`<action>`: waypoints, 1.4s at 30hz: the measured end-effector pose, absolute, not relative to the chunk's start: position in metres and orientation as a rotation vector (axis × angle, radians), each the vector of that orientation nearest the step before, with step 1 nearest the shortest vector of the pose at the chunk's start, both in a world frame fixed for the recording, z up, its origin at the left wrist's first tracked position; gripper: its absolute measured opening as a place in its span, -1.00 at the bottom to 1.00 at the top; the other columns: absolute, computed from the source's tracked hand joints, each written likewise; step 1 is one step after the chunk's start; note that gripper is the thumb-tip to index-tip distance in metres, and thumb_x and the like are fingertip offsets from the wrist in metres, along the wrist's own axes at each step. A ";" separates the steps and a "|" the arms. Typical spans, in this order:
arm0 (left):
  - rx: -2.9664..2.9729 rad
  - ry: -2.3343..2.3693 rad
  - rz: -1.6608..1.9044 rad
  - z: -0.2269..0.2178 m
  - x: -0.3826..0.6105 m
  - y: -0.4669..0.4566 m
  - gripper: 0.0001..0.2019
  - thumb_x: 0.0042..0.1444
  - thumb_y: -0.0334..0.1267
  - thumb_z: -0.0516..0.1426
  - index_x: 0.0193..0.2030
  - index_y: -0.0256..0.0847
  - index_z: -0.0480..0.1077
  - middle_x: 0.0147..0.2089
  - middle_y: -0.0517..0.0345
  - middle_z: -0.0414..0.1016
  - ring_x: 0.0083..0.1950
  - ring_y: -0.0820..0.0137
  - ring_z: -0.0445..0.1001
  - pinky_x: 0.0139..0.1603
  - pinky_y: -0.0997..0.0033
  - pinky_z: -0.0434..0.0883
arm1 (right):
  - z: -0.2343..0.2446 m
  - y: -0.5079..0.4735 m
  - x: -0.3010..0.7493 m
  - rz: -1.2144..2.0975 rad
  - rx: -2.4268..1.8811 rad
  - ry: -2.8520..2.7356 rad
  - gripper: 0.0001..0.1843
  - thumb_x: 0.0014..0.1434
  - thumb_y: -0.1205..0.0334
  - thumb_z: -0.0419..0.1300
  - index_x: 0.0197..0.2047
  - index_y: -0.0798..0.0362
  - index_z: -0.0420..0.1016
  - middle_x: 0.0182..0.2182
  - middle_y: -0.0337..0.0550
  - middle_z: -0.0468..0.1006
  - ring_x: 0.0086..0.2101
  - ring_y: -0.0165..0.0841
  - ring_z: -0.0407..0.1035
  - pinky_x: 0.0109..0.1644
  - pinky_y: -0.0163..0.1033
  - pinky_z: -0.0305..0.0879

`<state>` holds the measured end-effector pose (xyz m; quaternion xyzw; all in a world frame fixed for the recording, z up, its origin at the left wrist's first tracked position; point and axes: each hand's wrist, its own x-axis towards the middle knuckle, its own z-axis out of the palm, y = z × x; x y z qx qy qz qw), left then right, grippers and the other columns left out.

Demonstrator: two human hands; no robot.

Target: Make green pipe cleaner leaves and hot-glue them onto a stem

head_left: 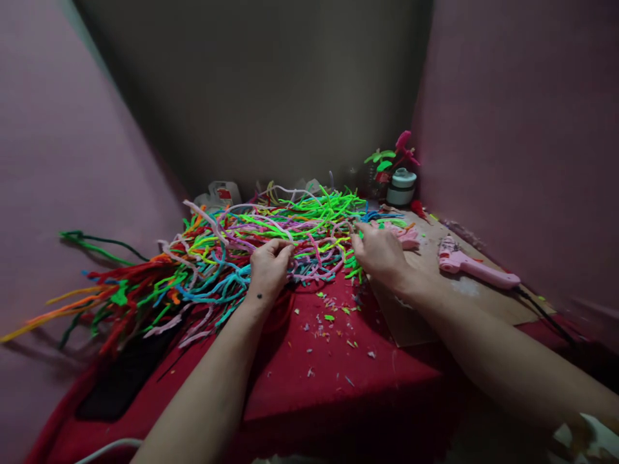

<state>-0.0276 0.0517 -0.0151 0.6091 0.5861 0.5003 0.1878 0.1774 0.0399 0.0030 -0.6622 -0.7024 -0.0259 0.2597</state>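
The pipe cleaners (pixel 271 238) were a tangle of many colours: neon green and yellow at the back, lilac, pale pink and white in the middle, turquoise, red, orange and dark green at the left end. Under them the cloth (pixel 314 386) was deep red, with small green, pink and white scraps (pixel 333 319) just in front. Right of the pipe cleaners were a brown cardboard (pixel 488 299) and a pink glue gun (pixel 476 267) with a black cord (pixel 541 310). Behind them on the right, a white jar (pixel 401 188) had a pale green lid.
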 end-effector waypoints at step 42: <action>2.751 2.173 0.214 -0.030 -0.033 0.101 -0.67 0.16 -0.39 -0.14 -0.09 -0.38 0.38 -0.05 -0.21 0.37 0.03 0.10 0.26 0.00 0.05 0.18 | 0.024 0.195 0.058 -0.059 -1.424 -2.470 -0.72 0.05 0.33 0.11 -0.19 0.08 0.58 -0.22 0.09 0.57 -0.15 -0.17 0.43 -0.13 -0.25 0.28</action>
